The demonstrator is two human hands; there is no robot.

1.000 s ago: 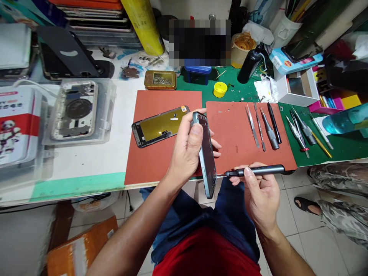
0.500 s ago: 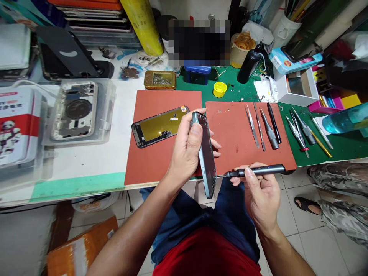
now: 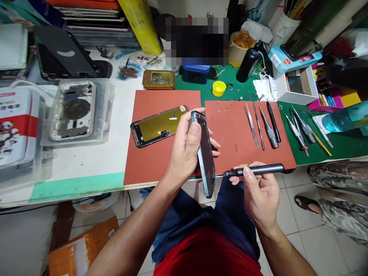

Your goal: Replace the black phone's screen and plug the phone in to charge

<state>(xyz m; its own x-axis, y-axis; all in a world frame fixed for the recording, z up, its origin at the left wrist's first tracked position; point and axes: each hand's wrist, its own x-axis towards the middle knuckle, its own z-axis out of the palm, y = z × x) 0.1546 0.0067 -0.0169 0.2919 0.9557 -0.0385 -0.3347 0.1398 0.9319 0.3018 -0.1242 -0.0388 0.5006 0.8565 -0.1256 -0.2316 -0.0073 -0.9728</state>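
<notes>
My left hand (image 3: pixel 186 147) grips a blue-grey phone body (image 3: pixel 207 165), held on edge above the table's front edge. My right hand (image 3: pixel 260 191) holds a dark grey pen-shaped screwdriver (image 3: pixel 258 170) level, its thin tip against the phone's open side. A detached phone screen (image 3: pixel 159 125) lies face down on the left red mat (image 3: pixel 149 161), just behind my left hand.
Tweezers and drivers (image 3: pixel 263 124) lie in a row on the right red mat (image 3: pixel 230 134), more tools (image 3: pixel 304 132) on the green mat. A yellow cap (image 3: pixel 219 88), brass screw tin (image 3: pixel 158 79), black bottle (image 3: pixel 249 63) and a cased phone frame (image 3: pixel 75 111) stand behind. Another person's sandalled foot (image 3: pixel 309 204) is at right.
</notes>
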